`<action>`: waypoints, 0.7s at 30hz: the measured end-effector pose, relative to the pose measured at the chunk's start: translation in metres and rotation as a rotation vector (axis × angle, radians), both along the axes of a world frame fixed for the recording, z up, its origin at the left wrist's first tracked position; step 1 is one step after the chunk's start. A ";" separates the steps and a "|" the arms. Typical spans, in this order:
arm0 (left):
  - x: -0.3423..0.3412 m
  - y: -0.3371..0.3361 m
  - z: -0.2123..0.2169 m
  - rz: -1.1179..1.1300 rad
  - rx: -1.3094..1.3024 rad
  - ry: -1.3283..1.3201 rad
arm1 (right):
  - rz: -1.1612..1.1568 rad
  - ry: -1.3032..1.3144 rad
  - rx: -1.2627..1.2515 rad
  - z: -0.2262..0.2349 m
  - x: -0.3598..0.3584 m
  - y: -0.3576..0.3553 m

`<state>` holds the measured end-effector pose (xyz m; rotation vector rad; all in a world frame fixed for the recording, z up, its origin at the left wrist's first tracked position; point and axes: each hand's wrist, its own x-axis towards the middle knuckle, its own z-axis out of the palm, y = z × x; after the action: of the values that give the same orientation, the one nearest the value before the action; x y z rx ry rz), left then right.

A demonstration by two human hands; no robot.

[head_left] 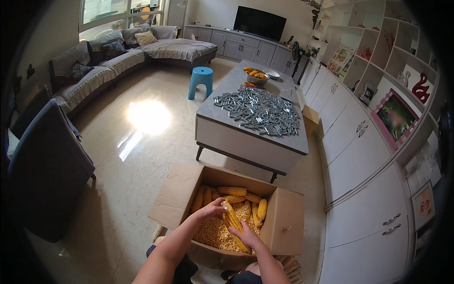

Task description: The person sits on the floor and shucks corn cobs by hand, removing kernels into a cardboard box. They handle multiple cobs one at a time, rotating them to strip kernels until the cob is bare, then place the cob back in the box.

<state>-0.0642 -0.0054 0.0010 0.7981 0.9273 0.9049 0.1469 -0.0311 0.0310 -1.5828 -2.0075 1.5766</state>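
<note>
Over an open cardboard box (289, 222) I hold an ear of corn (231, 218), slanting from upper left to lower right. My left hand (212, 209) has its fingers closed about the ear's upper end. Lower down, my right hand (245, 235) grips the same ear from the right, thumb on the kernels. A small pale patch shows near the ear's top, where kernels seem to be gone. Loose corn kernels (208, 231) cover the box's bottom. Several whole ears of corn (231, 191) lie along its far and right sides.
A grey-topped coffee table (250, 135) stands beyond the box, bearing a spread of small metallic cylinders (265, 111) and a bowl of yellow-orange food (256, 79). Nearby are a blue stool (201, 81), a dark chair (49, 170), white cabinets (364, 227) and pale stripped cobs (289, 266).
</note>
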 end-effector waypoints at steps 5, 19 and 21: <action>0.011 -0.008 0.020 0.031 0.030 0.147 | -0.016 0.000 0.022 -0.001 0.000 -0.002; 0.023 0.001 -0.014 0.158 0.147 0.282 | 0.017 -0.191 0.198 0.007 -0.009 -0.011; 0.024 0.003 -0.028 0.185 0.150 0.276 | -0.003 -0.175 0.231 -0.002 -0.008 -0.012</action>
<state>-0.0404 -0.0028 -0.0268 0.9948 1.2000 1.0508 0.1391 -0.0431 0.0294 -1.6806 -2.1803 1.1884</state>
